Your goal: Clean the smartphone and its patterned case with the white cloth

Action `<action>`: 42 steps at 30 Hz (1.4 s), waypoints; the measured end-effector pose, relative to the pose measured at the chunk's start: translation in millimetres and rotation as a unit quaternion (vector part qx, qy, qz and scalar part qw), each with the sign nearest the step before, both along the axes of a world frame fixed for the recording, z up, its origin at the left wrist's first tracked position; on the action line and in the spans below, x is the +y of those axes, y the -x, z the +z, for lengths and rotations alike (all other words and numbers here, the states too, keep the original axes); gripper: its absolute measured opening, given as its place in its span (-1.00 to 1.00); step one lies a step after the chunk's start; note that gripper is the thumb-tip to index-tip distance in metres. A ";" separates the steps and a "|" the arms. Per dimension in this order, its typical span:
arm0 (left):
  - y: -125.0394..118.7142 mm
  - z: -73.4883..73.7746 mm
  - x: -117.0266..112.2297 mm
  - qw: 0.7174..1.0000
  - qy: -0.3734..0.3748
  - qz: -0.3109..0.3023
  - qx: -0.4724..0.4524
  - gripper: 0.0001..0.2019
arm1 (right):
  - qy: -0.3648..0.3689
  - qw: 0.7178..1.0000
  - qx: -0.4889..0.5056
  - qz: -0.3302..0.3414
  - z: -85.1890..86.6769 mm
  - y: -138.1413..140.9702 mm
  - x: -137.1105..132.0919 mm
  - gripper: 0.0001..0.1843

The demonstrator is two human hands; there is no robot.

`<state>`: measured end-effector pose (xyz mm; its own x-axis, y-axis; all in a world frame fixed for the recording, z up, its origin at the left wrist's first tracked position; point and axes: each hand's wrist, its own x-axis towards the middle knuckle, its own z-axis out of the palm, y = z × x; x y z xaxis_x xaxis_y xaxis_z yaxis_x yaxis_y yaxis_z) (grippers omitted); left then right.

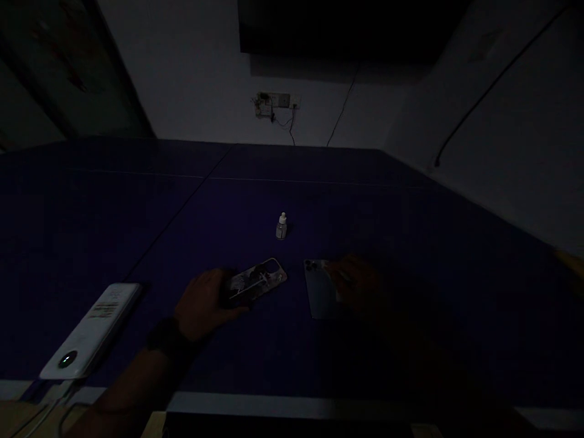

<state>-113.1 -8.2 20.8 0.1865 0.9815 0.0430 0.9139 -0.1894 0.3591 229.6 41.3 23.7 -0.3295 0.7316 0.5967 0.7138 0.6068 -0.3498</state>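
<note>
Holding a phone case point(258, 283) in the left hand point(203, 301), with the right hand point(353, 280) over a phone point(320, 295), on the table point(269, 359).
Gripping the case's left end with the left fingers; unable to tell, in the dimness, whether gripping anything with the right. Facing a small bottle point(281, 229) standing toward the far edge from the gap between case and phone; with a white power bank point(93, 328) by the near edge, on the left, trailing cables point(58, 392) there.
</note>
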 end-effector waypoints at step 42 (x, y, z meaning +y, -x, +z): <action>-226.3 19.0 55.8 0.982 0.127 0.049 0.130 -0.09 | 0.181 0.918 0.320 -0.151 -46.2 -40.6 74.9 -0.70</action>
<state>113.2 47.6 39.8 0.0629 0.9683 -0.2419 0.9904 -0.0306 0.1351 270.3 116.2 -22.5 0.2544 0.9203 0.2972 0.4078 0.1765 -0.8958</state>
